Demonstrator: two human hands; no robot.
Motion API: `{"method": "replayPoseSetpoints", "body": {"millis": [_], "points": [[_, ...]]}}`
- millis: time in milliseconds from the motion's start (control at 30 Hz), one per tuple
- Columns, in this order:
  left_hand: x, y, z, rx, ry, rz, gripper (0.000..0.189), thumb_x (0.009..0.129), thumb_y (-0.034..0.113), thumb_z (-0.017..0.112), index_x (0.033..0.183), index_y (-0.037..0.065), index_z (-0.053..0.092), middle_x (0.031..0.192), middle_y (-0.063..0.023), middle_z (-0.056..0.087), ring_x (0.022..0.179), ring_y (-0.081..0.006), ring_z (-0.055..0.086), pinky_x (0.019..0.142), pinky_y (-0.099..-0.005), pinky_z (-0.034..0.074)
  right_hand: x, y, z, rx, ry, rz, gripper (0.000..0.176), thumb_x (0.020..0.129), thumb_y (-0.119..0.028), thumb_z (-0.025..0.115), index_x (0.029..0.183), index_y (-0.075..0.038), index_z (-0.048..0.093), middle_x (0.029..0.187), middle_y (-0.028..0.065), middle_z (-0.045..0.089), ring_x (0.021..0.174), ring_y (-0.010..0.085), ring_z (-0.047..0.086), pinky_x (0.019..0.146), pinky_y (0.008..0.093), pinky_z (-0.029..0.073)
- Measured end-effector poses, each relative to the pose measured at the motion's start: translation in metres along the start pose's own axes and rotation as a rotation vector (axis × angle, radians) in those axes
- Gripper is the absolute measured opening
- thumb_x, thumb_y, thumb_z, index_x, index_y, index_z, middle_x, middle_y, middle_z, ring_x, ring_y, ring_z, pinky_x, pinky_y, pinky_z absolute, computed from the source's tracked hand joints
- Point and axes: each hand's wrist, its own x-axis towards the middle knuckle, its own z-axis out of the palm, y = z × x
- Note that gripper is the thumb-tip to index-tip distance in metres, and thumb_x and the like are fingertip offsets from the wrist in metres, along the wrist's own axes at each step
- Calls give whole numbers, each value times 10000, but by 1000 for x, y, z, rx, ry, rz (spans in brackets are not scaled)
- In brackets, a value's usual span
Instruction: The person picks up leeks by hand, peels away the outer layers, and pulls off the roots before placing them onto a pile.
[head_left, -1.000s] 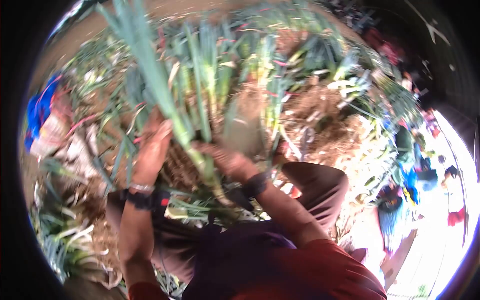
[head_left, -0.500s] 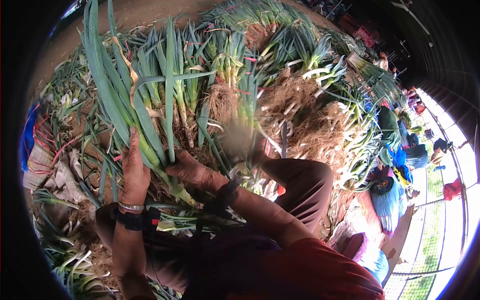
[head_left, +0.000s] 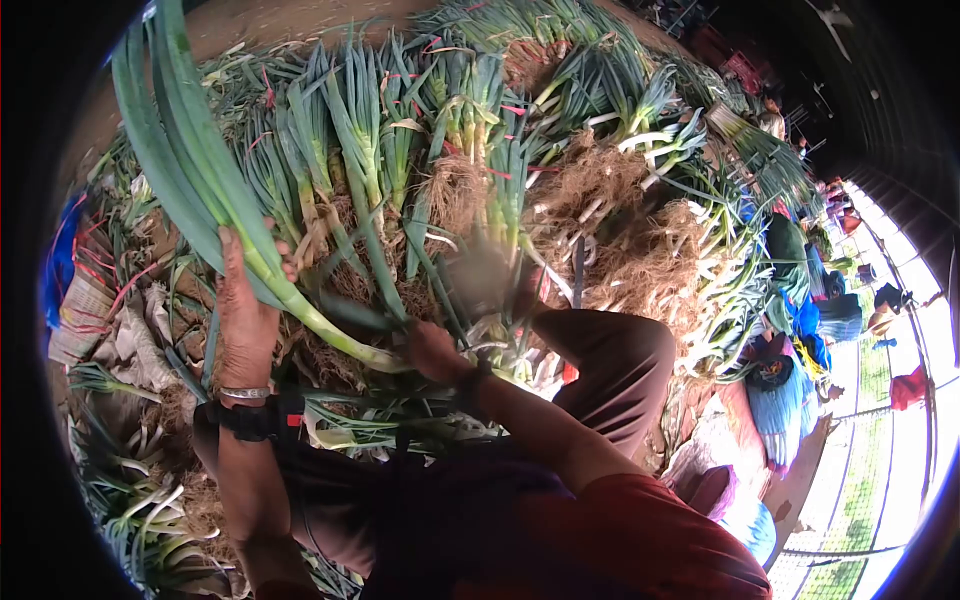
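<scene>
- Two hands on one long leek (head_left: pixel 325 330): left hand (head_left: pixel 245 320) wrapped round the pale green shaft at the base of the leaves, thumb up along it; right hand (head_left: pixel 428 350) closed tight over the white root end.
- Held slantwise above the lap, root end low near the middle, blue-green leaves running up and away to the top left, past the left edge of the heap.
- On the left wrist, a dark strap (head_left: pixel 255 418) and a thin metal bangle (head_left: pixel 245 393); on the right wrist, a dark band (head_left: pixel 473 380).
- Straight behind the held leek, close and partly hidden by it: a big heap (head_left: pixel 450 110) of bundled leeks, leaf ends up, tied with red bands, with tangled brown roots (head_left: pixel 610 220) along its right side.
- Under both hands, across the lap: loose leaves and stalks (head_left: pixel 380 420), touching the dark trousers.
- Just right of the right hand, raised against the near edge of the heap: a bent knee (head_left: pixel 620 365) in brown cloth.
- By the left edge of the heap, on the ground: crumpled sacking (head_left: pixel 110 330) and a scrap of blue cloth (head_left: pixel 58 270); lower left, more loose leeks (head_left: pixel 140 520) with white stalks.
- Far right, well apart from the hands: other people (head_left: pixel 885 300) among blue bundles (head_left: pixel 830 315), too small to tell more.
</scene>
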Motion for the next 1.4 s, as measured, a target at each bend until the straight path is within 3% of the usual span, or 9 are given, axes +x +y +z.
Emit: {"method": "replayPoseSetpoints", "body": {"millis": [100, 267, 367, 433, 567, 1000, 1233, 1333, 1400], "points": [[11, 46, -19, 10, 107, 179, 593, 960, 534, 487, 1190, -10, 542, 802, -37, 560, 671, -105, 504, 606, -234, 470, -36, 141, 7, -621, -305, 9, 562, 784, -572, 628, 1213, -209, 627, 884, 137, 677, 801, 350, 669, 674, 480, 511], [22, 60, -60, -145, 190, 147, 542, 968, 503, 486, 1215, 22, 510, 841, -92, 610, 698, -164, 561, 662, -299, 505, -42, 297, 9, -683, -343, 206, 377, 855, -262, 527, 1180, -92, 617, 1066, 134, 671, 985, 332, 663, 785, 585, 500], [30, 45, -65, -157, 63, 137, 559, 948, 526, 505, 1180, 17, 506, 990, -193, 674, 777, -231, 638, 741, -357, 540, 23, 149, -23, -418, 83, -248, 344, 871, -211, 590, 1165, -35, 555, 994, 172, 641, 886, 398, 638, 734, 466, 518], [25, 46, -53, -155, 34, 134, 590, 936, 542, 509, 1195, 12, 504, 976, -206, 677, 804, -244, 650, 755, -359, 546, 39, -2, -74, 116, -54, -249, 194, 912, -162, 632, 1078, -77, 580, 814, 32, 600, 673, 102, 575, 584, 252, 483], [26, 41, -42, -216, -22, 115, 622, 946, 532, 489, 1243, -14, 479, 1015, -238, 656, 886, -291, 662, 817, -392, 557, 5, -145, -82, 672, -60, -578, 289, 838, -77, 718, 1090, -67, 577, 843, 37, 619, 698, 95, 579, 630, 262, 498], [18, 20, -55, -338, 38, 59, 632, 834, 572, 658, 1095, 7, 548, 929, -124, 617, 813, -234, 634, 753, -375, 561, -10, -173, -67, 191, -62, -571, 228, 808, -82, 739, 922, -35, 547, 847, 91, 620, 712, 147, 636, 644, 310, 515], [24, 12, -62, -376, 249, 83, 578, 821, 541, 696, 1076, 52, 523, 893, -90, 580, 789, -211, 592, 753, -360, 545, -46, -181, -73, -507, -15, -1193, 224, 711, 11, 690, 871, -90, 570, 918, 80, 603, 838, 202, 633, 668, 319, 544], [28, 18, -72, -398, 195, 170, 610, 841, 532, 673, 1150, 44, 477, 967, -109, 579, 875, -247, 621, 801, -415, 558, -38, -158, -69, -100, 201, -1145, 200, 741, -15, 677, 903, -84, 582, 950, 82, 623, 846, 189, 631, 706, 306, 545], [15, 26, -53, -438, 61, 247, 595, 864, 509, 651, 1180, 39, 469, 979, -116, 591, 900, -264, 637, 807, -441, 565, -38, -168, -86, 416, 151, -623, 190, 816, -46, 658, 994, -69, 595, 949, 93, 659, 911, 197, 631, 818, 322, 534]]}}
